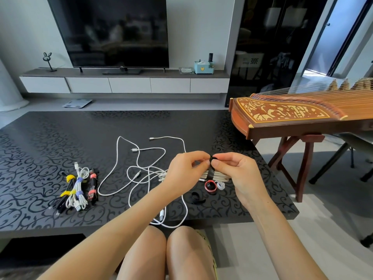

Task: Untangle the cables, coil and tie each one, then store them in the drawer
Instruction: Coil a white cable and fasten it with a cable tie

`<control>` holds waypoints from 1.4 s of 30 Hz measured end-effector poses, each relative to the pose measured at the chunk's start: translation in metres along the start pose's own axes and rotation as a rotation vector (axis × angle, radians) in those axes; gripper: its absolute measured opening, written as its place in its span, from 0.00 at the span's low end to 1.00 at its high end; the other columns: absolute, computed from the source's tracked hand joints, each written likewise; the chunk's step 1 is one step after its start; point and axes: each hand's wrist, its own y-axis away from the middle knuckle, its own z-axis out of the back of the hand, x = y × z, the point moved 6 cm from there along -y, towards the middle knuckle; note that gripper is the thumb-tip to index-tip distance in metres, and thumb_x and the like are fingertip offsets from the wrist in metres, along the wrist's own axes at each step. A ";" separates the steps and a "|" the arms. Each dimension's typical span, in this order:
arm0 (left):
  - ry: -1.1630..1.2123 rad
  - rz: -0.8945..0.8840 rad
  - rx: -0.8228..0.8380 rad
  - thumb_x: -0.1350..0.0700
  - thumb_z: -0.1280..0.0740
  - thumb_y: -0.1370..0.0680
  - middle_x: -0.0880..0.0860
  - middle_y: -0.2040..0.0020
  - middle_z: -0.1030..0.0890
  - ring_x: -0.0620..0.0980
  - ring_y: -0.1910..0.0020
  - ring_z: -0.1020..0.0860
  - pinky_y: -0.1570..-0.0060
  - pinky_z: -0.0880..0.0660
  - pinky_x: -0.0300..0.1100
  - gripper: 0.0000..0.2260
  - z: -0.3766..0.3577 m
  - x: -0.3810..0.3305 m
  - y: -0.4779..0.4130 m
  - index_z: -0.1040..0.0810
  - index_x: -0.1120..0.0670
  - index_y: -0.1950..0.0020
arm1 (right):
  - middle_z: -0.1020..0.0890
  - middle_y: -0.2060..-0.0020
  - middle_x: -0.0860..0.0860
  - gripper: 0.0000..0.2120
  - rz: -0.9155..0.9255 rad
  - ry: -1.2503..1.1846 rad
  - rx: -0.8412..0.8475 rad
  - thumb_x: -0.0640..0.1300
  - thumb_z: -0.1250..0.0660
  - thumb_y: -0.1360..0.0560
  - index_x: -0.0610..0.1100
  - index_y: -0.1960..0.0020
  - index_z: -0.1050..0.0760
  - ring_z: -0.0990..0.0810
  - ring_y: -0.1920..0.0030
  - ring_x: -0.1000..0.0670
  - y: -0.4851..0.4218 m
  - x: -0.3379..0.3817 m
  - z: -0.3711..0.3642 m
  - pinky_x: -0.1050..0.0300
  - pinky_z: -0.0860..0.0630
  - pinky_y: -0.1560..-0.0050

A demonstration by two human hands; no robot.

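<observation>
A coiled white cable [219, 175] lies on the black patterned table [50, 142], with a black strap [211, 171] wrapped around it. My left hand [184, 170] and my right hand [235, 172] both pinch the strap's upper end just above the coil. Loose white cables [141, 168] sprawl tangled left of my hands, and one strand hangs over the table's near edge. At the left lie three tied bundles: a black one with yellow ties [67, 190], a white one with blue ties [78, 188] and a black one with red ties [92, 185].
Spare straps lie near my right hand: a red one [210, 186], a white one [220, 185] and a black one [196, 198]. A wooden zither [292, 116] on a stand is at the right. A TV console with drawers [129, 84] stands beyond the table.
</observation>
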 end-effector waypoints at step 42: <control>0.404 0.329 0.569 0.58 0.40 0.18 0.45 0.75 0.33 0.42 0.78 0.38 0.78 0.38 0.34 0.09 -0.032 0.023 0.026 0.31 0.51 0.59 | 0.21 0.70 0.45 0.05 -0.303 0.212 -0.100 0.33 0.39 0.26 0.39 0.56 0.26 0.27 0.74 0.52 0.016 -0.030 0.009 0.60 0.32 0.75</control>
